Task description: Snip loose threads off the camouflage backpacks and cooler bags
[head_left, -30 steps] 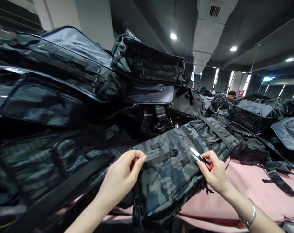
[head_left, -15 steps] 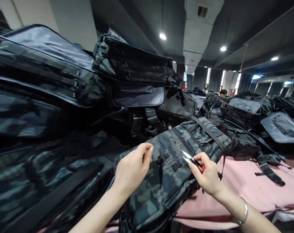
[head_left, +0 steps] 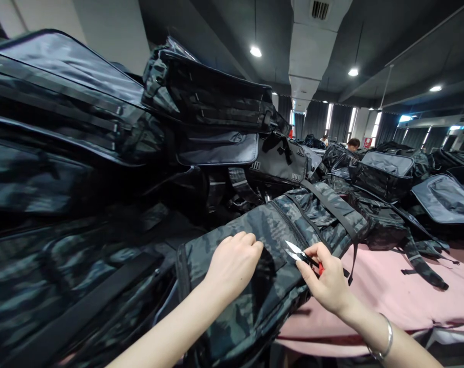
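Two hands at camouflage bag (head_left: 262, 225) (lying on pink-covered bench (head_left: 389, 291)). Left hand (head_left: 234, 260): earlier pinch released, grip slack, fingers flat on bag. Right hand (head_left: 327, 278): grip clamped on thread snips (head_left: 299, 252).

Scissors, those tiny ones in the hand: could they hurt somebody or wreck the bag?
Maybe. The thread snips in the right hand have open, pointed blades aimed toward the left hand, which rests close by on the camouflage bag, so a slip might nick a finger. The tips also lie right over the bag's fabric and could snag or cut it. The tall pile of bags leaning beside it might slide onto the hands.
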`<action>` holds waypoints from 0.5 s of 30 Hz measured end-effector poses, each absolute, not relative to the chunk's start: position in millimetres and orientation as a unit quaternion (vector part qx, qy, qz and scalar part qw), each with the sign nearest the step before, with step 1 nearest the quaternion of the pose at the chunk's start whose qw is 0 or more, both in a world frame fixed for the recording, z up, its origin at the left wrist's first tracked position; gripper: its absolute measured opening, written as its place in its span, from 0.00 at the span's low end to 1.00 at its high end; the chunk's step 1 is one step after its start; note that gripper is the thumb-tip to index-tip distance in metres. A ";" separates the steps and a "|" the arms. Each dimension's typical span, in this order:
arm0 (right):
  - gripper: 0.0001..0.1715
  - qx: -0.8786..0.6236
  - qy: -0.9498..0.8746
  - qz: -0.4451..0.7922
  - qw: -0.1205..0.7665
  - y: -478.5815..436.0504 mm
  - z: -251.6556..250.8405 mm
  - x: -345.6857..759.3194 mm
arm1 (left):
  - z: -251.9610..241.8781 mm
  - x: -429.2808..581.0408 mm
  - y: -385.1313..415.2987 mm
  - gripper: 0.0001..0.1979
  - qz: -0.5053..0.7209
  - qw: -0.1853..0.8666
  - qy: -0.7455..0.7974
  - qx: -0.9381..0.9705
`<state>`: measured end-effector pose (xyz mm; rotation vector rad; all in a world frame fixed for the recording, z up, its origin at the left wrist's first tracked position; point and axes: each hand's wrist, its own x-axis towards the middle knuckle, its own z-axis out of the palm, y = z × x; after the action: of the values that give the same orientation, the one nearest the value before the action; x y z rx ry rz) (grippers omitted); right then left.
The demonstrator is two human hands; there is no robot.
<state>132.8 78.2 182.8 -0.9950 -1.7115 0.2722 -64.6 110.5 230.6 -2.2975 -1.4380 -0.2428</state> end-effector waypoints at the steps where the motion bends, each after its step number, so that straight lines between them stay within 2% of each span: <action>1: 0.09 -0.418 -0.720 0.116 0.542 77.4 182.5 132.9 | 230.0 -62.2 108.8 0.11 -0.083 0.220 -0.511 -0.826; 6: 0.08 -0.412 -0.721 0.106 0.547 74.9 179.7 132.5 | 223.1 -53.8 104.2 0.10 -0.099 0.268 -0.495 -0.820; 9: 0.08 -0.412 -0.725 0.100 0.543 75.3 179.4 133.7 | 219.1 -58.1 104.8 0.10 -0.124 0.262 -0.497 -0.818; 11: 0.08 -0.418 -0.725 0.104 0.537 76.2 180.6 135.2 | 216.1 -67.2 105.2 0.10 -0.177 0.206 -0.512 -0.815; 15: 0.07 -0.423 -0.730 0.127 0.522 77.1 189.5 137.2 | 210.8 -89.3 104.9 0.09 -0.325 0.024 -0.548 -0.770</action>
<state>137.2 77.1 189.5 -1.0121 -1.7475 0.3036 -89.3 104.9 210.8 -2.3839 -1.6963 -1.0063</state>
